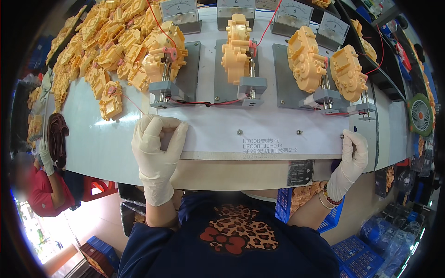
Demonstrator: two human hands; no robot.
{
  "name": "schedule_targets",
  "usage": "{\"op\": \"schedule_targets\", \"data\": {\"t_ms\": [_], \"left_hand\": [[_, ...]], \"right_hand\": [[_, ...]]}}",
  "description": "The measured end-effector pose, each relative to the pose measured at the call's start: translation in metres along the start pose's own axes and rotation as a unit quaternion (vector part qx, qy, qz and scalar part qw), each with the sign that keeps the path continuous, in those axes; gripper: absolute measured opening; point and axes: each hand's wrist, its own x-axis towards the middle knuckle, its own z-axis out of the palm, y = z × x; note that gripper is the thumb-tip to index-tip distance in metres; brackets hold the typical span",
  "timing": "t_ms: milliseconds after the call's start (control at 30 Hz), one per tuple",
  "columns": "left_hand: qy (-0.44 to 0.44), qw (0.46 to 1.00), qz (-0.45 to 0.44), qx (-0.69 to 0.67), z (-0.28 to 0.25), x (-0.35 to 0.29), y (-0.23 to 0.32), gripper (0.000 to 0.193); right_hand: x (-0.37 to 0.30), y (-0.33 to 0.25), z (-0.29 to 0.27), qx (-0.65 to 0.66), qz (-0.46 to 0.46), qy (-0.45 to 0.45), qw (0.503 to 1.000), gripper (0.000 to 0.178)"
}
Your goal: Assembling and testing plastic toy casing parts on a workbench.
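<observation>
My left hand [160, 146], in a white glove, is closed at the left end of a white test board [208, 134]; whatever its fingers hold is hidden. A thin red wire runs from a loose yellow gearbox [110, 103] toward these fingertips. My right hand [353, 155], also gloved, pinches a small toggle switch [342, 136] at the board's right end. Two more toggle switches, a middle one [239, 132] and one farther right [299, 132], stand between the hands. Beyond them, yellow gearboxes sit on grey fixtures: one left [162, 58], one central [237, 51], two right [306, 60], [347, 74].
Analog meters [235, 10] line the board's back. A large heap of yellow gearboxes [106, 41] covers the table's far left. A small green fan [420, 115] is at the right. Another person's gloved hand [45, 155] rests near a brown cloth [57, 139] at the left edge.
</observation>
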Motion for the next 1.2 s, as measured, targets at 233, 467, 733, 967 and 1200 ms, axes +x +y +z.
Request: {"op": "schedule_targets", "data": {"t_ms": [233, 467, 733, 967, 1200], "left_hand": [[0.003, 1.0, -0.002, -0.008, 0.0014, -0.0001, -0.0007, 0.014], [0.005, 1.0, -0.006, -0.018, 0.0017, -0.0004, 0.0, 0.014], [0.006, 1.0, -0.003, -0.009, 0.002, 0.0003, -0.001, 0.014], [0.004, 1.0, 0.001, 0.004, 0.0016, 0.0004, 0.0012, 0.014], [0.008, 1.0, -0.009, -0.015, 0.0017, -0.002, 0.0004, 0.014]], "right_hand": [[0.0061, -0.0064, 0.0041, -0.046, 0.003, 0.005, 0.999, 0.009], [0.0044, -0.0055, 0.0054, -0.017, 0.029, 0.005, 0.999, 0.008], [0.0044, -0.003, 0.0077, -0.011, 0.031, 0.017, 0.999, 0.008], [0.0036, -0.0007, 0.0063, -0.017, 0.026, 0.013, 0.999, 0.008], [0.0027, 0.0013, 0.0048, -0.04, -0.021, 0.003, 0.999, 0.006]]}}
